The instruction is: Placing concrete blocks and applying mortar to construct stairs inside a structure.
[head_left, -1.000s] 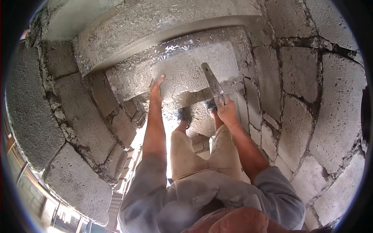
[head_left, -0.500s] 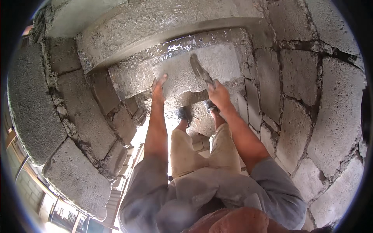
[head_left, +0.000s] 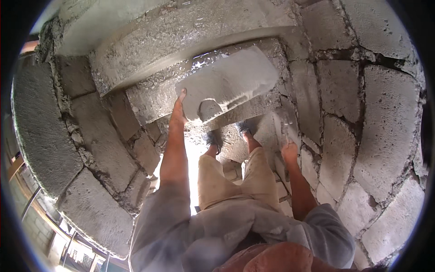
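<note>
A grey hollow concrete block (head_left: pixel 229 79) lies slantwise on the wet, mortar-smeared ledge (head_left: pixel 149 97) in front of me, its hollow openings showing along the near side. At the block's left end my left hand (head_left: pixel 180 106) is closed on it, the thumb up by the corner. Off to the right of the block, my right hand (head_left: pixel 289 150) grips the handle of a trowel (head_left: pixel 282 119). Motion blurs the trowel's grey blade, which points away from me and is apart from the block.
A raised concrete step (head_left: pixel 199 41) runs behind the ledge. Block walls with rough mortar joints rise on the right (head_left: pixel 340 90) and left (head_left: pixel 43 127). My feet (head_left: pixel 244 129) stand below the ledge. Bright light comes through a gap beside my left leg.
The block has turned, its right end farther away, and its hollow side now shows. My right hand and the trowel have swung right and nearer to me, away from the block.
</note>
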### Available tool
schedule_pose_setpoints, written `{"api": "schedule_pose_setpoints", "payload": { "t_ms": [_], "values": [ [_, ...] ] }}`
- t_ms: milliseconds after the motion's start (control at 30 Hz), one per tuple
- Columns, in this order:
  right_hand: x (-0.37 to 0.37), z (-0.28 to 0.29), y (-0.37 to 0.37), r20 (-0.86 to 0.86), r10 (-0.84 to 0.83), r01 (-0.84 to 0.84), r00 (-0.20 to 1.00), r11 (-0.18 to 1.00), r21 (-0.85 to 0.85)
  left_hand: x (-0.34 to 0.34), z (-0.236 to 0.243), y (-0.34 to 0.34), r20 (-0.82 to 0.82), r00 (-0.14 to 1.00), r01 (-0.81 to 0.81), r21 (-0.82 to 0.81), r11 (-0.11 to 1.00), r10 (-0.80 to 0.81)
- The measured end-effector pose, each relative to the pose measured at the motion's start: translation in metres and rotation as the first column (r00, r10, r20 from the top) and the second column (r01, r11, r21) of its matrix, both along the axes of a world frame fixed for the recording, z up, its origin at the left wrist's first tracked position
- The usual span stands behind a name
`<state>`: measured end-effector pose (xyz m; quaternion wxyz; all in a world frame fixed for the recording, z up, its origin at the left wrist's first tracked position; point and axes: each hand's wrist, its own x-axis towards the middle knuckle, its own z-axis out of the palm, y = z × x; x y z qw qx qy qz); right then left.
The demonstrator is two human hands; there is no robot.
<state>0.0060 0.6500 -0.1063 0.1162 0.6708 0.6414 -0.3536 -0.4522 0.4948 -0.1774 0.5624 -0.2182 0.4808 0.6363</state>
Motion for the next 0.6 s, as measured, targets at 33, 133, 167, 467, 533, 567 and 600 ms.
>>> {"api": "schedule_pose_setpoints", "payload": {
  "t_ms": [33,133,167,467,533,567,600],
  "values": [
    [-0.013,0.003,0.000,-0.054,0.073,-0.073,0.996,0.997,0.000,-0.009,-0.002,-0.010,0.055,0.998,0.013,0.020,1.000,-0.014],
    [-0.073,-0.020,0.008,-0.161,0.211,-0.209,0.964,0.978,0.028,-0.041,-0.001,-0.042,0.202,0.979,0.015,-0.047,0.999,-0.005],
    [-0.083,-0.036,0.020,-0.167,0.252,-0.244,0.953,0.968,0.064,-0.040,0.011,-0.029,0.208,0.978,0.030,-0.044,0.999,-0.020],
    [-0.188,-0.025,0.037,-0.539,0.045,-0.052,0.841,0.999,0.003,-0.024,0.054,-0.018,-0.682,0.609,0.259,-0.311,0.915,-0.404],
    [-0.180,-0.010,0.034,-0.601,-0.178,0.109,0.779,0.983,-0.150,-0.019,0.051,-0.002,-0.669,0.565,0.211,-0.449,0.869,-0.483],
    [-0.169,-0.007,0.038,-0.600,-0.240,0.177,0.763,0.971,-0.162,-0.020,0.047,0.006,-0.638,0.519,0.158,-0.583,0.797,-0.569],
    [-0.170,-0.006,0.041,-0.609,-0.294,0.231,0.737,0.956,-0.182,-0.032,0.027,0.001,-0.620,0.449,0.089,-0.686,0.723,-0.644]
  ]
}}
